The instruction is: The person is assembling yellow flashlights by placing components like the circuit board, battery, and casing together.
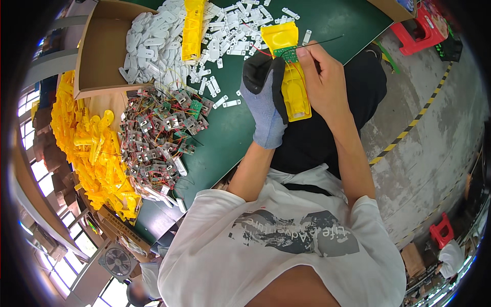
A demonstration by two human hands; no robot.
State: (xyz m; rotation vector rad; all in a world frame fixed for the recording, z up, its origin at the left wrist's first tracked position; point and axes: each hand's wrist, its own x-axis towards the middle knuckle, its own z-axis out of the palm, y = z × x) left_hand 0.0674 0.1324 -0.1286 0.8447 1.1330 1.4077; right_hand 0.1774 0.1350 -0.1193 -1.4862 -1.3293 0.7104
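Note:
My left hand (266,105), in a grey-blue glove with black fingers and palm, is closed around a long yellow plastic shell (295,94). The shell is held at the table's edge, above my lap. A small green circuit board (285,53) lies across its upper part, with a red wire running off to the left. My bare right hand (327,79) pinches the board's right end between thumb and fingers. From there a thin black wire (327,41) sticks out to the right. The fingers partly hide the board and how it sits in the shell.
On the green table (215,148) lie a heap of wired electronic parts (158,138), yellow plastic pieces (92,153) and small white strips (235,30). A cardboard box (102,48) holding white pieces stands at the far left, near another yellow shell (193,30). Red stools (422,30) stand right.

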